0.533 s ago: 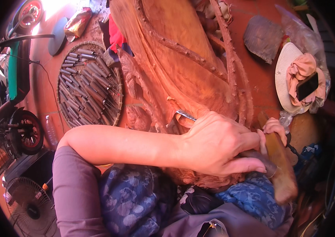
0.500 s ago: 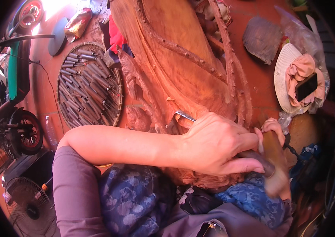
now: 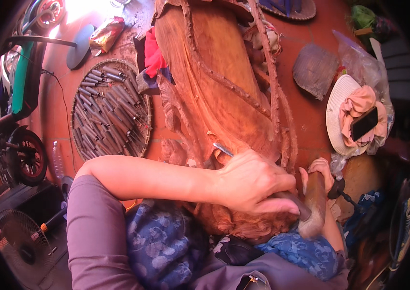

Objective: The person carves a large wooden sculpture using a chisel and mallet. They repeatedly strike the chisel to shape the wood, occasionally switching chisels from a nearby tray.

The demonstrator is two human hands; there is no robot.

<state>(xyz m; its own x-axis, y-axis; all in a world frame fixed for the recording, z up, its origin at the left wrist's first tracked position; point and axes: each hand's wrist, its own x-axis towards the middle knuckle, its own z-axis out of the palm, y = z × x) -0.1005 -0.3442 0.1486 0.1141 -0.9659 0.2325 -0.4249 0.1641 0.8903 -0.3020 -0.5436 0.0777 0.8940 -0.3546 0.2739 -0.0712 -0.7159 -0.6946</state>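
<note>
Two hands share the work, as I see it. My left hand [image 3: 253, 181] is closed round a chisel [image 3: 223, 149], its blade angled onto the carved wood [image 3: 214, 82] and kept low, likely for a steady cut. My right hand [image 3: 322, 170] grips a mallet [image 3: 314, 203] whose head sits at the chisel's butt. A round tray [image 3: 112, 116] of spare chisels lies to the left, within reach.

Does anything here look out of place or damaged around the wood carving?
Nothing looks damaged. One oddity: a dark phone lies on a pink cloth inside an upturned straw hat on the floor, right of the carved wood.
</note>
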